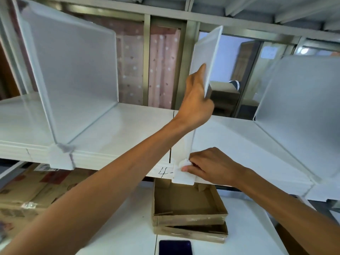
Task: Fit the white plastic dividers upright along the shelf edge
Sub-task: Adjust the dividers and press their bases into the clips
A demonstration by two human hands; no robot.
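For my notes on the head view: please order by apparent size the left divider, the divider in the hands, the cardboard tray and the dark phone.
1. Left divider, though nearness to the camera enlarges it.
2. Cardboard tray.
3. Divider in the hands, seen nearly edge-on, so probably the same real size as the first.
4. Dark phone, cut off by the frame.

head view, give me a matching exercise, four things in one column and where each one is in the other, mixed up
Things:
1. left hand
2. right hand
3. cardboard tray
4. dark phone

Places:
A. at the clip on the shelf's front edge
B. bottom edge of the picture, on the white surface
C. high on the middle divider's panel
D. below the shelf, stacked on another tray

Pairs: 1-C, 2-A, 3-D, 4-B
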